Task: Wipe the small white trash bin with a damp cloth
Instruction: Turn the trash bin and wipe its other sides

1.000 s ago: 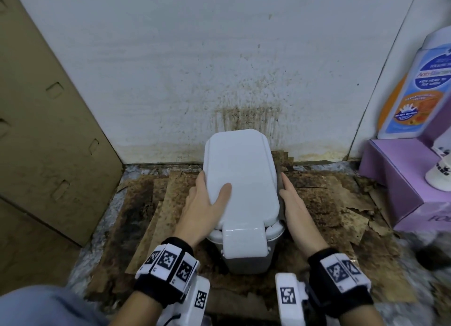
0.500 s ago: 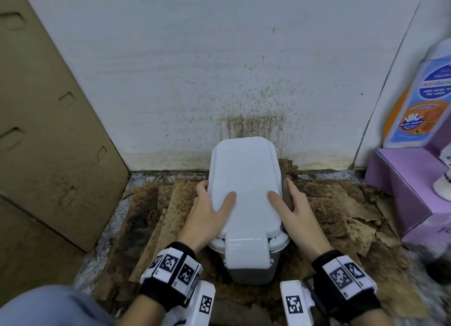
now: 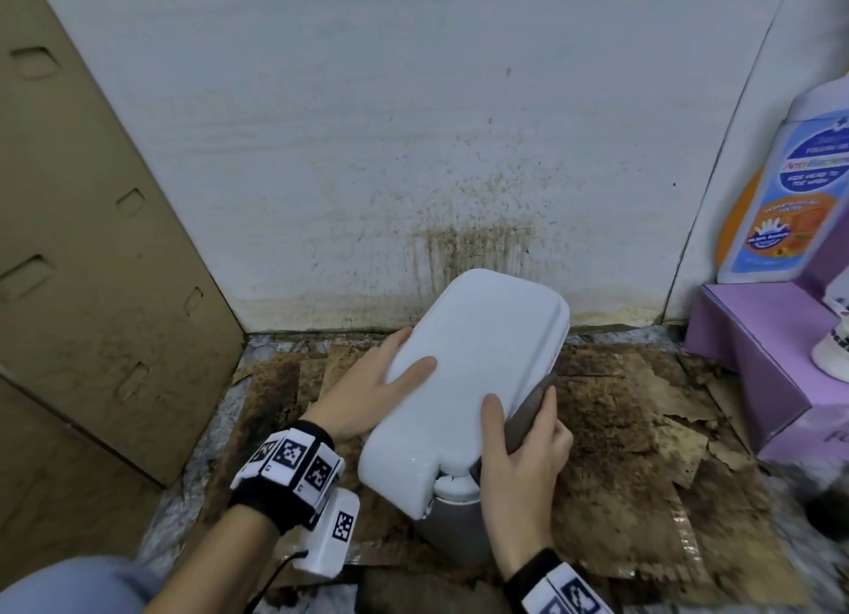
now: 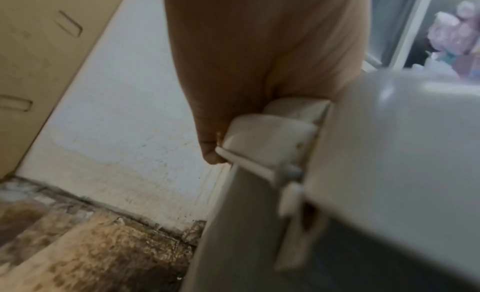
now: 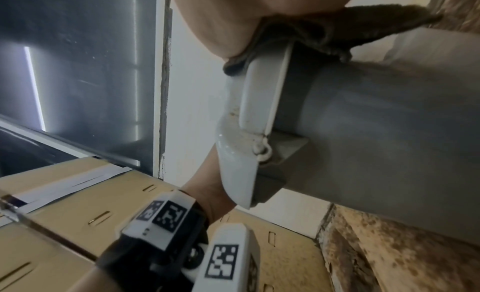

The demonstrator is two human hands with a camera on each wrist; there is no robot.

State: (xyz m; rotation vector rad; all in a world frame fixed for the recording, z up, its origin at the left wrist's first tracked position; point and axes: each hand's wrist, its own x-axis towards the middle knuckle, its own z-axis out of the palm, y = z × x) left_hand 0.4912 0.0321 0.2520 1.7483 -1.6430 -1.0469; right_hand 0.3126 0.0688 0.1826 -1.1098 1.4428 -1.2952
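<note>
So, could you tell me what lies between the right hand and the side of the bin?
A dark cloth is pressed between the right hand and the bin, clearest in the right wrist view.

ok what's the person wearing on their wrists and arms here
Both forearms are bare, with no sleeves. The left hand has a black wristband carrying white blocks printed with black square markers, and a white camera unit with its own marker and a thin black cable hangs under it. The right hand has the same kind of black band and marker blocks.
</note>
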